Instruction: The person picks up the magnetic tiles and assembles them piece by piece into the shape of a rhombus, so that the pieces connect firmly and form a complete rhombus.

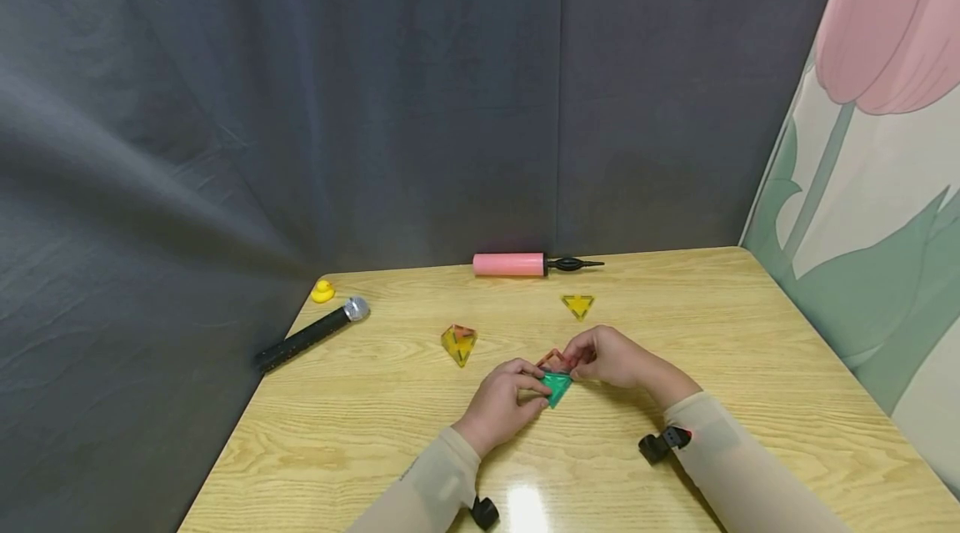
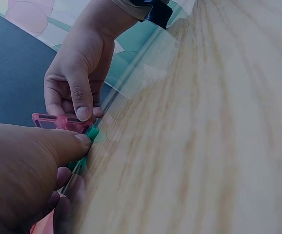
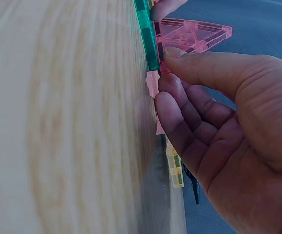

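Note:
Near the middle of the table, a green triangular magnetic tile (image 1: 556, 388) lies flat, with a translucent red-pink triangular tile (image 1: 553, 361) meeting its far edge. In the right wrist view the pink tile (image 3: 202, 34) stands up at an angle from the green one (image 3: 149, 39). My right hand (image 1: 611, 356) pinches the pink tile near a corner between thumb and fingertips. From the left, my left hand (image 1: 501, 404) grips the green tile, thumb on the near side and fingers at the far side. Its fingers partly cover both tiles.
A yellow-and-orange tile shape (image 1: 459, 345) stands left of the hands. Beyond the right hand lies a yellow triangular tile (image 1: 577, 305). A pink hand pump (image 1: 510, 264) rests by the back curtain. At far left are a black microphone (image 1: 311, 339) and a rubber duck (image 1: 322, 292).

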`<action>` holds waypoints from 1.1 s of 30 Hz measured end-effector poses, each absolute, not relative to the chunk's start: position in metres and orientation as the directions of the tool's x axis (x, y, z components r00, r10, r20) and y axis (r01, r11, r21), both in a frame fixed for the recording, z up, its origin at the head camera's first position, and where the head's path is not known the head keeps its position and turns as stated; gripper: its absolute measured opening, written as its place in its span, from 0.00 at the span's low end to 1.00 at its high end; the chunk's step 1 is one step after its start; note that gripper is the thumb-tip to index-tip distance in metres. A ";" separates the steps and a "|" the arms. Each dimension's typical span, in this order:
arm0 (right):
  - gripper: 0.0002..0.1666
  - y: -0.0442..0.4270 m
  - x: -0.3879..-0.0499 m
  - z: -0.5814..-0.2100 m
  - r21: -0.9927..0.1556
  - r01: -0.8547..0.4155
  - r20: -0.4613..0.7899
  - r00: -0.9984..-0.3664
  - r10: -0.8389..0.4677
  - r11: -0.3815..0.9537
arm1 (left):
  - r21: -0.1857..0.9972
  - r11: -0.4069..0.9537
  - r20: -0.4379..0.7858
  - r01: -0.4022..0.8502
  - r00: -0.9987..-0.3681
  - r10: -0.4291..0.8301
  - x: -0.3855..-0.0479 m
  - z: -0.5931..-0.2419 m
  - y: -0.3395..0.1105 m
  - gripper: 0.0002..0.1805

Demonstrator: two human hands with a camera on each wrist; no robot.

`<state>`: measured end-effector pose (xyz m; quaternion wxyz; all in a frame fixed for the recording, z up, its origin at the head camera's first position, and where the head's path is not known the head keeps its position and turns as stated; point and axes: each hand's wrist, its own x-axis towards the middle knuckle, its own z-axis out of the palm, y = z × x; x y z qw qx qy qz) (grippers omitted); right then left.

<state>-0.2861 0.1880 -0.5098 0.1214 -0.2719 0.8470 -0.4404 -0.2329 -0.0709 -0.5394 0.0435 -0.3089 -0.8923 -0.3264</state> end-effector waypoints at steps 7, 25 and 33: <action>0.11 0.188 -0.285 -0.510 -0.819 -0.351 0.038 -0.822 -0.568 0.453 | 0.555 0.597 0.278 0.579 -0.806 0.523 -0.233 -0.540 -0.071 0.07; 0.12 0.191 -0.286 -0.508 -0.796 -0.372 0.049 -0.825 -0.563 0.477 | 0.562 0.597 0.276 0.573 -0.809 0.518 -0.233 -0.539 -0.071 0.07; 0.08 0.196 -0.288 -0.506 -0.779 -0.368 0.057 -0.848 -0.527 0.508 | 0.556 0.605 0.266 0.570 -0.812 0.520 -0.232 -0.538 -0.072 0.07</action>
